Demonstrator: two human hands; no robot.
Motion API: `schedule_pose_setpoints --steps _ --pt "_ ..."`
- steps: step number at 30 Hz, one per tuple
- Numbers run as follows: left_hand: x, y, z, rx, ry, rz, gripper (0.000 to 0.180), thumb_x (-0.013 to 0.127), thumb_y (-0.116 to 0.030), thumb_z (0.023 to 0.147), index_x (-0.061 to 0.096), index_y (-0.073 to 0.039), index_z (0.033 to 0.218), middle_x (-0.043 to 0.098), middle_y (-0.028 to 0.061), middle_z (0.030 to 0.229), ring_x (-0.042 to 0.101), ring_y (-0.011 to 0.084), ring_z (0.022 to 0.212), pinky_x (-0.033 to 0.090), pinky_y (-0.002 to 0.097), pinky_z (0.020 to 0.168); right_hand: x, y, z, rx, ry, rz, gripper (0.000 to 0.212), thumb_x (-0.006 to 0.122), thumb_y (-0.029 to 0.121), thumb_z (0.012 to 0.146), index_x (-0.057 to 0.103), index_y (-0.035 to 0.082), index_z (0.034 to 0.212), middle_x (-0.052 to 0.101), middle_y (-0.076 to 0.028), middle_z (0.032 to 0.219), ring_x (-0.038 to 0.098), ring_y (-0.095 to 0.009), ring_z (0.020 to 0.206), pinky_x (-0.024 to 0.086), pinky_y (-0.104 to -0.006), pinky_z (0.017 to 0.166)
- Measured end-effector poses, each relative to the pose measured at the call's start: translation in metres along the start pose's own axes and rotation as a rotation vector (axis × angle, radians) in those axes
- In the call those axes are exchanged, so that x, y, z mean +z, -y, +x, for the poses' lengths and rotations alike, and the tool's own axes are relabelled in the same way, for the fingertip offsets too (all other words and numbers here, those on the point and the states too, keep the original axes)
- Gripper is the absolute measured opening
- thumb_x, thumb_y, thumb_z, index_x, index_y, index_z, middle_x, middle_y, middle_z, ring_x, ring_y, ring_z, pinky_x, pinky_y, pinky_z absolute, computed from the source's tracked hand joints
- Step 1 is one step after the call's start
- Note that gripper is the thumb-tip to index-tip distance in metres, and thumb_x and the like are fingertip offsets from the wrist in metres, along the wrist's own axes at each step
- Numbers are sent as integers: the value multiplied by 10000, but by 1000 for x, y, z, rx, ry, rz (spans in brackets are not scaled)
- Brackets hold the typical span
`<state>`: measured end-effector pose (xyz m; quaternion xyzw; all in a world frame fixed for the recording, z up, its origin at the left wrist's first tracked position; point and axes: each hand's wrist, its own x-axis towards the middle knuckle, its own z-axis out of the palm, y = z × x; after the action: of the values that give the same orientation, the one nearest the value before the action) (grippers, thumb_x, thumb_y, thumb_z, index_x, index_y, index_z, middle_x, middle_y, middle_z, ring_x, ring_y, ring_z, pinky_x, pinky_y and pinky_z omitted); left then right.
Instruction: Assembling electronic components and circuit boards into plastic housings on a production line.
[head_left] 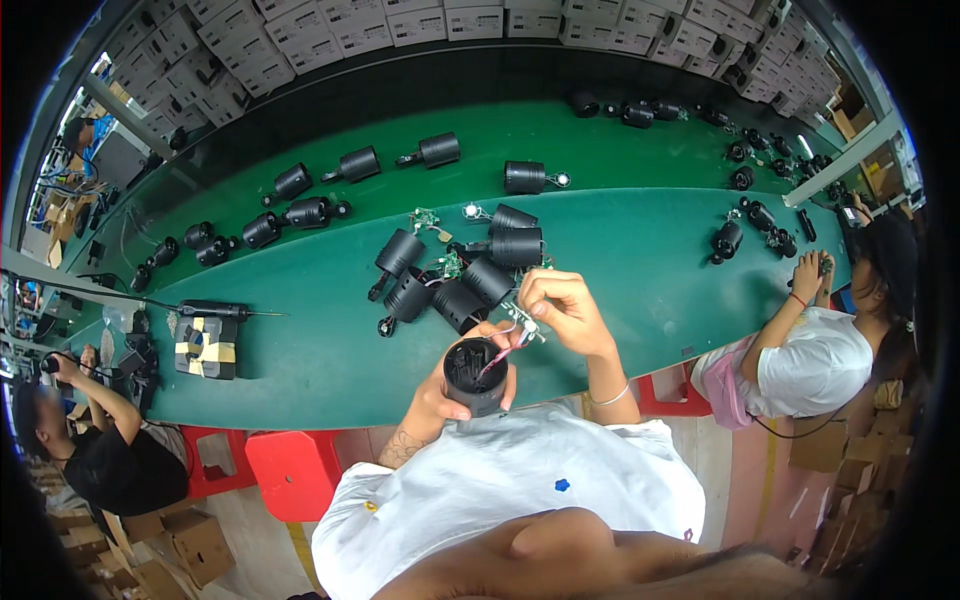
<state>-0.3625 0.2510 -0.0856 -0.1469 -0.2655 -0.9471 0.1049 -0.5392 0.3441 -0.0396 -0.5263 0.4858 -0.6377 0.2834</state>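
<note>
My left hand (432,400) is wrapped round a black cylindrical housing (476,396), its open end tilted up toward me. Thin red and white wires (497,361) come out of that opening and lead to a small circuit board (524,322). Thumb and fingers of my right hand (570,310) pinch the board's edge, just above the housing. Right beyond my hands lies a cluster of similar black housings (461,303), some with green circuit boards (449,265) hanging out on wires.
An electric screwdriver (215,310) rests on a taped dark block (206,348) at the left. More black housings (438,150) line the green far strip. Co-workers sit at both sides, one in a white shirt (815,365). Red stools (293,474) stand at the near edge; white boxes (360,30) are stacked behind.
</note>
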Motion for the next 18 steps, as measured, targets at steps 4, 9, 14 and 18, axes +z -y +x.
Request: schedule_pose_setpoints --steps 4,9,14,18 --pt "1 6 -2 2 38 -41 932 793 -64 467 342 -36 1283 422 181 1231 611 317 642 512 340 550 -1 -4 -2 -17 32 106 276 615 166 894 535 25 670 516 -29 695 423 -152 634 347 -272 606" --pt "14 1 -3 -38 -69 55 966 799 -97 463 345 -24 1313 443 170 1226 612 310 697 510 343 608 -6 -5 -6 -13 63 121 331 606 213 914 527 27 652 510 -58 687 445 -173 640 375 -286 619" --pt "22 -8 4 -101 -148 439 999 807 -203 450 402 0 1341 490 135 1210 580 292 880 472 369 824 -10 -6 -10 2 50 64 334 605 217 916 527 26 653 512 -58 691 443 -173 640 372 -285 617" --pt "23 -2 13 90 -163 586 1018 818 -213 461 397 17 1359 491 126 1211 518 281 1028 394 383 950 -11 -7 -9 -33 0 93 331 605 214 916 528 25 656 514 -57 692 439 -172 640 367 -285 613"
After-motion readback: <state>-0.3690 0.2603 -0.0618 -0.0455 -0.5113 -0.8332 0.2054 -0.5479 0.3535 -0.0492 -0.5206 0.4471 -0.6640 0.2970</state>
